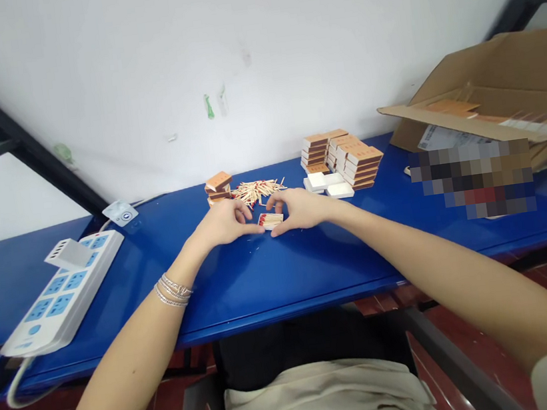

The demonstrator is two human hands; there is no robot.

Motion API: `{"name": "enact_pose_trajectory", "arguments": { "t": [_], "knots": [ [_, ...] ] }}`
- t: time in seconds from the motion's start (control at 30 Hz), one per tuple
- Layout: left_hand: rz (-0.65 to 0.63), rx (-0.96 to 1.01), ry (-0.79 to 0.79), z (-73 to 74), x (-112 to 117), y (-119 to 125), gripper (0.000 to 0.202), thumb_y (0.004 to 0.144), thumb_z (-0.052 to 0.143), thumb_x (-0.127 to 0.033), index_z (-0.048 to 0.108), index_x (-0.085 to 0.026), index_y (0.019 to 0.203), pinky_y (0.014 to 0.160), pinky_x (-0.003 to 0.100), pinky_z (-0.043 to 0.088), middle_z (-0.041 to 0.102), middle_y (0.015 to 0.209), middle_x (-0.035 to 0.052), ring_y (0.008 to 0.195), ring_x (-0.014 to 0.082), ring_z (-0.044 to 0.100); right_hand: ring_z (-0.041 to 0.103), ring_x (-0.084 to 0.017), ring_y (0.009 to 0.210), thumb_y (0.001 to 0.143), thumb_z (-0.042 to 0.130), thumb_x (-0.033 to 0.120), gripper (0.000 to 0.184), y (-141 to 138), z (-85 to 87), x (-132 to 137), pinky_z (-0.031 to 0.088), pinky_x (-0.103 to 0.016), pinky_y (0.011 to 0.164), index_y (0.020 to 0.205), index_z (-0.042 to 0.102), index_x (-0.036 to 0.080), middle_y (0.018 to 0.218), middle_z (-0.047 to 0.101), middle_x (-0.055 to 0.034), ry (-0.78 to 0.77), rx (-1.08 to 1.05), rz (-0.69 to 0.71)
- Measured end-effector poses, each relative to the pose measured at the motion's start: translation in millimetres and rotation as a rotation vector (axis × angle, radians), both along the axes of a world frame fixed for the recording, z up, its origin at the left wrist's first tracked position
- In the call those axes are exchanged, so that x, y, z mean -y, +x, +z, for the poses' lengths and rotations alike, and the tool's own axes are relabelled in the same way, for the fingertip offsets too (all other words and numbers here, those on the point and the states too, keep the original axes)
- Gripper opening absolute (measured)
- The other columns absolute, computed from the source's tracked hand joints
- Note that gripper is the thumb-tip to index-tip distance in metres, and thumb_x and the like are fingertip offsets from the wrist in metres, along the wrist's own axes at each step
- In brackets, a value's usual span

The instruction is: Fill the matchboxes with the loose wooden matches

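Between my left hand (225, 221) and my right hand (299, 208) lies a small matchbox tray (270, 219) filled with red-tipped matches. The fingertips of both hands press against its opposite ends, and it stays low on the blue table (205, 295). Just beyond it is a loose pile of matches (258, 191). A short stack of orange-brown matchboxes (218, 189) stands behind my left hand. Further right are taller stacks of matchboxes (348, 161) and several white matchbox trays (326, 184).
A white power strip (58, 294) with blue sockets lies at the table's left. An open cardboard box (486, 96) holding flat matchbox sleeves sits at the right, and a pixelated patch (472, 182) hides what stands before it. A white wall (253, 53) rises behind the table.
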State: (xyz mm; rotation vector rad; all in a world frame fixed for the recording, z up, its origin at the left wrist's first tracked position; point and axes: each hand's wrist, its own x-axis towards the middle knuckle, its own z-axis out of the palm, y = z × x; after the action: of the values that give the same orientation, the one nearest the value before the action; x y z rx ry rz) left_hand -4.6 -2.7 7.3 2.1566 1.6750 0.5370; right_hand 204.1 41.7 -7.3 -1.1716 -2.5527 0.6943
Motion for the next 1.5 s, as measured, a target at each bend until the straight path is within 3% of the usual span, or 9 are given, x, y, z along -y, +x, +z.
{"name": "enact_pose_trajectory", "arguments": {
  "t": [0.1, 0.2, 0.4, 0.63, 0.77, 0.97, 1.07, 1.23, 1.5],
  "knots": [
    [0.170, -0.002, 0.403, 8.1, -4, -8, 0.027, 0.078, 0.068, -0.042, 0.062, -0.019, 0.090, 0.074, 0.031, 0.045, 0.063, 0.082, 0.0043, 0.076, 0.0174, 0.057, 0.062, -0.019, 0.080, 0.062, 0.080, 0.041, 0.044, -3, -2.6, -1, 0.043, -0.028, 0.068, 0.096, 0.067, 0.017, 0.093, 0.070, -0.0054, 0.026, 0.026, 0.013],
    [0.317, -0.052, 0.677, 8.1, -12, -22, 0.029, 0.078, 0.067, -0.035, 0.060, -0.018, 0.100, 0.091, 0.039, 0.042, 0.060, 0.102, 0.0107, 0.100, 0.0255, 0.054, 0.061, -0.018, 0.078, 0.061, 0.080, 0.039, 0.040, 0, -2.7, -4, 0.042, -0.027, 0.067, 0.094, 0.068, 0.018, 0.093, 0.069, -0.0039, 0.011, 0.002, 0.044],
    [0.237, -0.107, 0.614, -12.6, -34, -45, 0.030, 0.082, 0.062, -0.032, 0.059, -0.016, 0.108, 0.098, 0.043, 0.037, 0.062, 0.115, 0.0124, 0.106, 0.0270, 0.053, 0.057, -0.012, 0.066, 0.062, 0.079, 0.037, 0.041, 3, 0.7, -4, 0.039, -0.025, 0.063, 0.099, 0.071, 0.021, 0.092, 0.068, -0.0007, -0.067, -0.032, 0.235],
    [0.329, 0.015, 0.678, -1.0, -24, -35, 0.031, 0.083, 0.060, -0.033, 0.060, -0.016, 0.109, 0.090, 0.037, 0.042, 0.066, 0.111, 0.0113, 0.097, 0.0235, 0.056, 0.057, -0.012, 0.065, 0.062, 0.078, 0.039, 0.046, 5, 7.2, -8, 0.040, -0.025, 0.064, 0.103, 0.071, 0.020, 0.090, 0.068, -0.0020, 0.000, -0.081, 0.055],
    [0.268, 0.193, 0.441, 7.2, -15, -25, 0.030, 0.088, 0.051, -0.042, 0.060, -0.019, 0.106, 0.069, 0.026, 0.045, 0.068, 0.087, 0.0043, 0.073, 0.0150, 0.059, 0.057, -0.012, 0.066, 0.062, 0.077, 0.042, 0.048, 15, 7.5, -19, 0.041, -0.025, 0.063, 0.103, 0.071, 0.019, 0.093, 0.067, -0.0030, -0.009, -0.146, -0.027],
    [-0.076, 0.187, -0.185, -1.1, -10, -11, 0.034, 0.087, 0.049, -0.046, 0.058, -0.017, 0.072, 0.051, 0.022, 0.037, 0.060, 0.061, 0.0007, 0.049, 0.0109, 0.051, 0.057, -0.012, 0.062, 0.058, 0.079, 0.044, 0.047, 24, 5.3, -30, 0.040, -0.025, 0.057, 0.097, 0.072, 0.018, 0.086, 0.068, -0.0023, -0.106, -0.106, -0.050],
    [-0.116, 0.080, -0.175, -4.9, -7, -8, 0.035, 0.087, 0.049, -0.047, 0.059, -0.017, 0.070, 0.050, 0.023, 0.034, 0.058, 0.059, -0.0001, 0.048, 0.0104, 0.046, 0.057, -0.012, 0.058, 0.056, 0.080, 0.041, 0.047, 25, 7.1, -28, 0.040, -0.024, 0.054, 0.096, 0.071, 0.018, 0.079, 0.068, -0.0014, -0.220, -0.016, 0.018],
    [-0.162, -0.052, -0.073, -4.5, -1, -8, 0.049, 0.074, 0.066, -0.055, 0.060, -0.019, 0.106, 0.053, 0.024, 0.036, 0.063, 0.078, 0.0017, 0.058, 0.0128, 0.051, 0.055, -0.011, 0.057, 0.055, 0.081, 0.039, 0.050, 24, 9.2, -26, 0.040, -0.024, 0.051, 0.098, 0.069, 0.017, 0.082, 0.068, -0.0019, -0.179, 0.049, 0.048],
    [-0.087, -0.221, -0.108, 7.5, 6, -8, 0.055, 0.054, 0.079, -0.060, 0.057, -0.018, 0.082, 0.052, 0.026, 0.033, 0.057, 0.071, 0.0009, 0.061, 0.0150, 0.049, 0.060, -0.014, 0.065, 0.053, 0.081, 0.042, 0.050, 25, 6.5, -29, 0.042, -0.025, 0.057, 0.096, 0.070, 0.019, 0.089, 0.069, -0.0025, -0.068, 0.087, -0.015]
  ]
}}
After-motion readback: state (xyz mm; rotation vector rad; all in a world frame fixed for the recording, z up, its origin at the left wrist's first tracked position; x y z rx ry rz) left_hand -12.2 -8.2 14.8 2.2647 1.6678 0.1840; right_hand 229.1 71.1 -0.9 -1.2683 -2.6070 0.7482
